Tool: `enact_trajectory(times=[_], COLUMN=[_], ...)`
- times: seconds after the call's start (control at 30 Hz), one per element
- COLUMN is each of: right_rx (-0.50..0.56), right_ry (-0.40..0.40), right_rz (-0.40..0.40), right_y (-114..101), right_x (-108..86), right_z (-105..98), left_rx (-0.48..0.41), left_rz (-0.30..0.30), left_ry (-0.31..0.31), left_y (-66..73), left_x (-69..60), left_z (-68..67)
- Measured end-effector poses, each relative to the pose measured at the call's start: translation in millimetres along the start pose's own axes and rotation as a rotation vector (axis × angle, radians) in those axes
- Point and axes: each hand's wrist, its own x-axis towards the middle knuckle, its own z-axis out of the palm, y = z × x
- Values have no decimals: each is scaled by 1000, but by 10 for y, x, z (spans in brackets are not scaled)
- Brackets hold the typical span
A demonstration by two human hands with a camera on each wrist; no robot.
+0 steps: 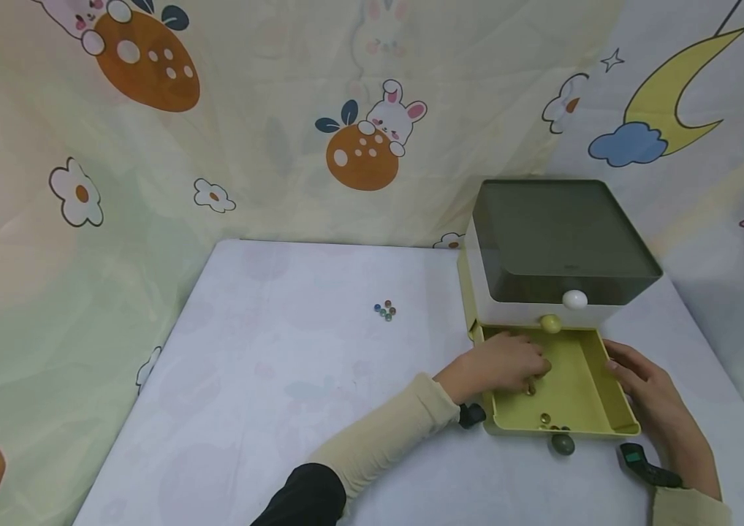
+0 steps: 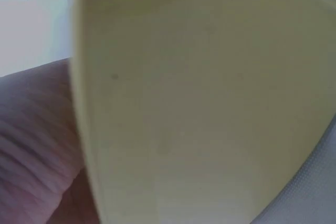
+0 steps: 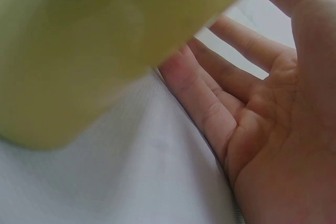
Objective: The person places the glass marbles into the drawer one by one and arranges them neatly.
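Note:
A pale green drawer (image 1: 582,380) is pulled out of a small storage box (image 1: 569,234) with a dark translucent lid. My left hand (image 1: 510,361) reaches over the drawer's left wall, its fingers bent down inside. One marble (image 1: 530,390) shows just below those fingers; whether they pinch anything is hidden. More marbles (image 1: 546,418) lie by the drawer's front wall. At the drawer's right wall, my right hand (image 1: 651,387) grips the side, thumb at the rim and fingers outside. In the right wrist view the drawer's outer wall (image 3: 105,66) covers some fingertips.
Several small marbles (image 1: 385,310) lie grouped on the white tabletop (image 1: 280,343), left of the box. The drawer has a dark green round knob (image 1: 563,444). Behind the table hangs a patterned cloth (image 1: 267,146). White (image 1: 574,299) and yellow-green (image 1: 550,324) knobs jut from the box front.

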Motion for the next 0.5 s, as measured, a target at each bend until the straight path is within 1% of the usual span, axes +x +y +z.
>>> enact_trajectory(times=[0.27,0.37,0.43,0.5], right_rx=[16,28,19,35], right_ry=[-3,-1,1,0], right_rz=[1,-3,-1,6], right_y=[8,14,16,15], right_x=[-6,-10,-11,-13], right_z=[3,5,6,15], left_rx=[-23,-31,-32,-41], left_rz=[6,10,13,15], left_ry=[24,39,55,72], left_y=[-18,-31,-46,-67], left_x=[-155,-217,-264,-320], left_z=[-77,-87,-92,-91])
